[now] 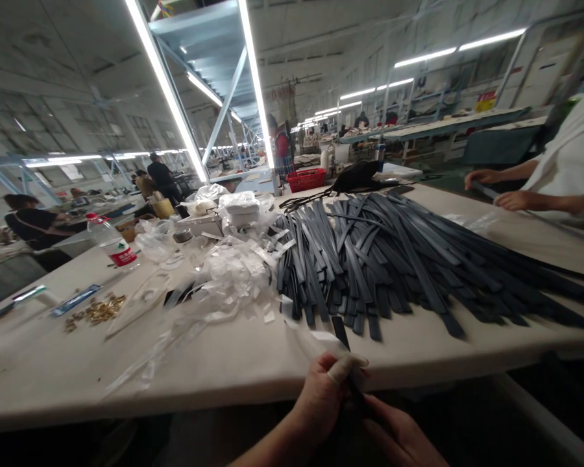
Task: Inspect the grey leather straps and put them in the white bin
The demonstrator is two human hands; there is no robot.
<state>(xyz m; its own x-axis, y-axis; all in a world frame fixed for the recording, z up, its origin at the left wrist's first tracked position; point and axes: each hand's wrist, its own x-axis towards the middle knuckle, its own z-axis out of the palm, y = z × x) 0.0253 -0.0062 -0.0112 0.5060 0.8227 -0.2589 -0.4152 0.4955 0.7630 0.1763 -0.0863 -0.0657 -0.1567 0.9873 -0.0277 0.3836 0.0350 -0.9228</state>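
Near the table's front edge, my left hand (324, 395) is closed around a dark strap (340, 334), whose squared end sticks out past the fingers. A pale covering wraps the left thumb. A white film strip (321, 340) stands out beside the strap's end, blurred. Lower and to the right, my right hand (396, 425) grips the same strap further down, with part of its fingers in shadow. Just beyond both hands lies a large heap of dark grey straps (370, 253). Crumpled white film strips (238, 272) are piled to its left.
The pale table (214, 376) also bears brass-coloured metal pieces (102, 310), a blue packet (76, 299), a plastic bottle (114, 243) and a red basket (305, 178). At the right, a co-worker's hands (496, 188) hold a strap. Other people sit and stand further back.
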